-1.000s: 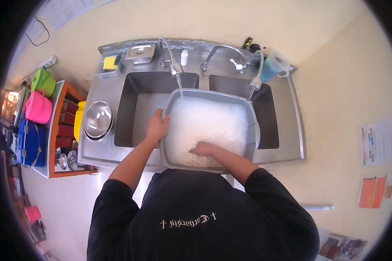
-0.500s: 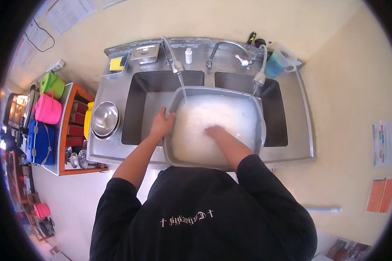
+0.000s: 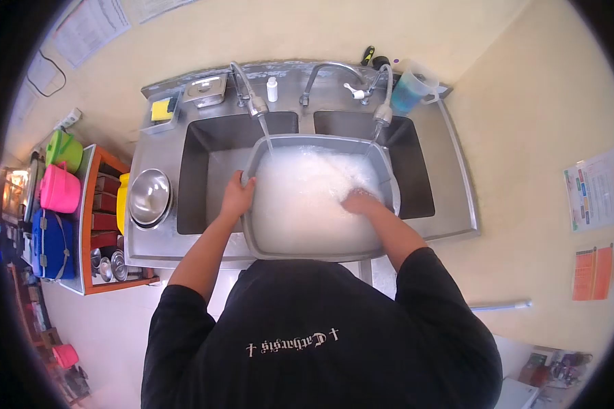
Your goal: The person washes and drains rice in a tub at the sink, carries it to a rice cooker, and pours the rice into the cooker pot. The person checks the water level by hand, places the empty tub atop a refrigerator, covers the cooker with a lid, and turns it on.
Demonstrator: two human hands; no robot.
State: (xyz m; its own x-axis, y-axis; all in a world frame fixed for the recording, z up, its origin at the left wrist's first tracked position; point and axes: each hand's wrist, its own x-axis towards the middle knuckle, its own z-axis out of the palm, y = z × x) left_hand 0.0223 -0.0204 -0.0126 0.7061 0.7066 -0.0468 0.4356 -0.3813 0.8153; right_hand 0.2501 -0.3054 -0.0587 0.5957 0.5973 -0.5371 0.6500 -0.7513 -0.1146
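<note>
A large grey plastic basin [image 3: 393, 184] rests over the front of the double sink, filled with cloudy, whitish water [image 3: 300, 218]. My left hand [image 3: 237, 196] is closed on the basin's left rim, thumb toward the inside. In the right half of the basin, my right hand [image 3: 361, 202] is partly under the water; its fingers are hidden, and whether it holds anything does not show. Foam and ripples spread around it. Water runs into the basin from the left faucet [image 3: 258, 105] and the right faucet [image 3: 383, 114].
Metal bowls [image 3: 150, 196] stand on the left counter. Behind are a tray with a yellow sponge [image 3: 162, 110], a lidded steel container [image 3: 206, 91], a white bottle [image 3: 272, 89] and a pitcher of blue liquid [image 3: 412, 88]. An orange-edged shelf [image 3: 89, 225] stands left.
My right hand has moved right through the water, away from the basin's middle, stirring up foam. My left hand stays on the rim. The whole view has shifted slightly.
</note>
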